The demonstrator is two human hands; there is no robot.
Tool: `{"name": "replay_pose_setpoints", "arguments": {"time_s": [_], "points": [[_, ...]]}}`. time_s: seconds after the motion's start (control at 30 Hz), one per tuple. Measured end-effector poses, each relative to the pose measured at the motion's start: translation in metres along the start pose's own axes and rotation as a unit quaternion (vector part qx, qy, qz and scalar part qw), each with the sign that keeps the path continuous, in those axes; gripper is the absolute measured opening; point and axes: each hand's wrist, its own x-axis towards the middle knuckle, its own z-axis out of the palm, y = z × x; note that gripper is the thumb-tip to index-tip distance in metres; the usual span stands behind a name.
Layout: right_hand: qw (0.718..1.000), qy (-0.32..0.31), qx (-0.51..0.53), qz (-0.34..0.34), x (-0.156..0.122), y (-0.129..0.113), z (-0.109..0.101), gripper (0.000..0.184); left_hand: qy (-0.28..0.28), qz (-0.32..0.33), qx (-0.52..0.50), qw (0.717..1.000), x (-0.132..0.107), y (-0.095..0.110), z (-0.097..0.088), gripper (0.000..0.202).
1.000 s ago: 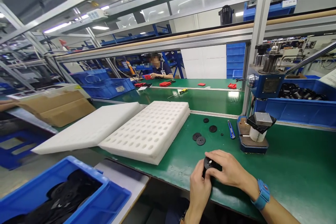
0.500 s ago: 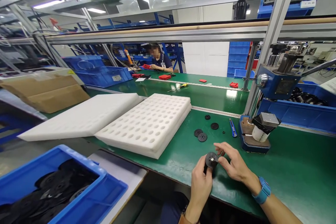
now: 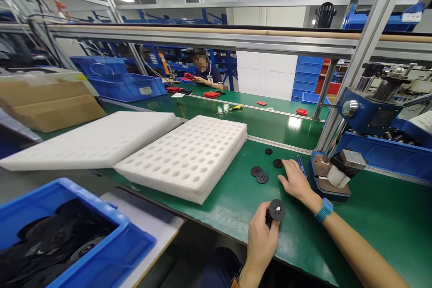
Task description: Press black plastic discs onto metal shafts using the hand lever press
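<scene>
My left hand (image 3: 260,236) is closed around a small black round part (image 3: 276,209) with a white dot on its face, held just above the green bench's near edge. My right hand (image 3: 295,180) lies further out on the bench, fingers spread flat, beside a few loose black discs (image 3: 259,174) and a small blue tool (image 3: 301,165). It holds nothing. A blue watch (image 3: 324,209) is on that wrist.
A white foam tray with many round holes (image 3: 189,159) lies left of the discs, a plain foam sheet (image 3: 94,139) beside it. A blue hand press (image 3: 351,144) stands at right. A blue bin of black parts (image 3: 67,238) sits near left. Another person sits far across.
My right hand has let go of the black part and reached forward to the loose discs. My left hand still holds the part. The view has tipped downward.
</scene>
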Motion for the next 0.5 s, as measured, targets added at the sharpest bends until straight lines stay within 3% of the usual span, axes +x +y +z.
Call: {"name": "replay_pose_setpoints", "arguments": {"time_s": [0.1, 0.23, 0.33, 0.5], "points": [[0.999, -0.024, -0.034, 0.003, 0.025, 0.0, 0.011, 0.058, 0.004, -0.009, 0.003, 1.0, 0.0, 0.001, 0.001, 0.028], [0.997, -0.043, -0.056, -0.028, 0.032, -0.007, 0.015, 0.031, 0.009, -0.006, 0.005, 1.0, -0.001, 0.001, 0.001, 0.028], [0.995, -0.046, -0.054, -0.074, 0.011, -0.013, 0.006, 0.026, 0.02, 0.001, 0.01, 1.0, -0.001, 0.001, 0.0, 0.028], [0.994, -0.004, -0.035, -0.108, -0.039, -0.013, -0.015, 0.033, 0.031, 0.024, 0.009, 0.999, -0.001, 0.001, 0.001, 0.026]]}}
